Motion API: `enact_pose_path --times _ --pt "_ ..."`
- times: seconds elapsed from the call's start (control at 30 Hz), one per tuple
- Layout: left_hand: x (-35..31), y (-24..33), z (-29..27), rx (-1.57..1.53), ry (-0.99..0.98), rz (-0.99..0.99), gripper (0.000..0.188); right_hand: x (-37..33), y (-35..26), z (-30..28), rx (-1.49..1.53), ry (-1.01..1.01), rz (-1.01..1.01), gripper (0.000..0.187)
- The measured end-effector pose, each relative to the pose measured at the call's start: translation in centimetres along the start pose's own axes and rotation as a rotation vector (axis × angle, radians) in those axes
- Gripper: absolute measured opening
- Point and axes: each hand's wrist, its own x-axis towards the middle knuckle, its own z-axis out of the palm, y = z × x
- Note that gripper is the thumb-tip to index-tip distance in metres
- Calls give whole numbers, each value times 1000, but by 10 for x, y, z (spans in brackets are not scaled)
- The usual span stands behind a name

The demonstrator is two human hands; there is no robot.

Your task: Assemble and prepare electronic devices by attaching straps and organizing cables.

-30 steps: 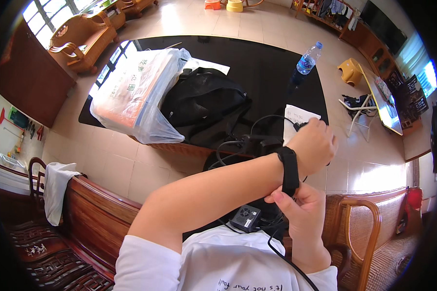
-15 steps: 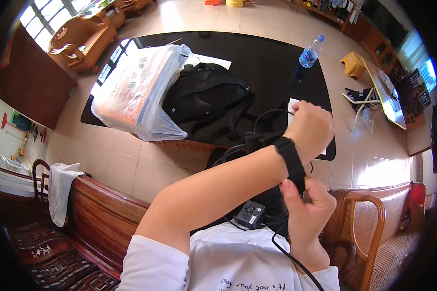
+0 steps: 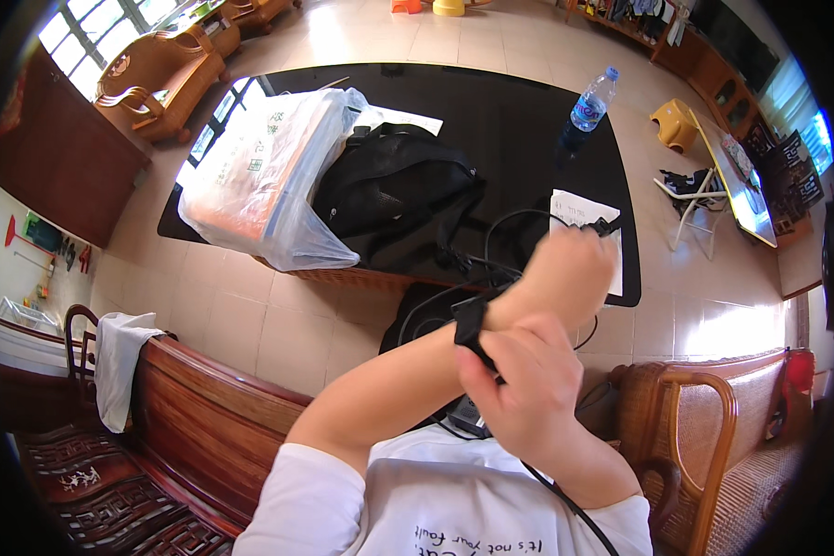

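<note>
Your hands (image 3: pixel 537 334) meet above your lap, short of the tabletop (image 3: pixel 519 120). Straight ahead, black cables (image 3: pixel 491 250) loop across the near edge, beside a sheet of paper (image 3: pixel 579 218). The black bag (image 3: pixel 389 195) and the full plastic bag (image 3: pixel 259 176) block the left half. Bare dark surface lies open at the far middle and right, up to the water bottle (image 3: pixel 588 102). Wooden seat arms stand close on both sides of you.

Single head view, looking steeply down from the person's head: hands close below the lens, black table (image 3: pixel 528 120) farther ahead, edges bowed by fisheye.
</note>
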Motion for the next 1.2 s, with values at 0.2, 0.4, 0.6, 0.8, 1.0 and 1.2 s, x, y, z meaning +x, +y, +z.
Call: enact_pose_path --times 0.2,0.4,0.6,0.8,1.0,1.2 --pt "26 -18 -61 -1205 116 -660 17 -40 83 0 466 373 151 61" --pt "35 -22 -69 -1465 259 -724 19 -32 86 22 1086 -12 340 64" --pt "38 -30 -51 -462 539 -160 12 -62 51 19 933 67 392 37" --pt "22 -19 -36 272 160 155 12 -50 38 -3 477 -45 313 38" --pt "31 -9 -60 -242 313 -21 10 -66 55 13 750 -9 363 44" --pt "16 -27 -112 -803 938 -199 16 -48 33 17 1071 -75 487 50"
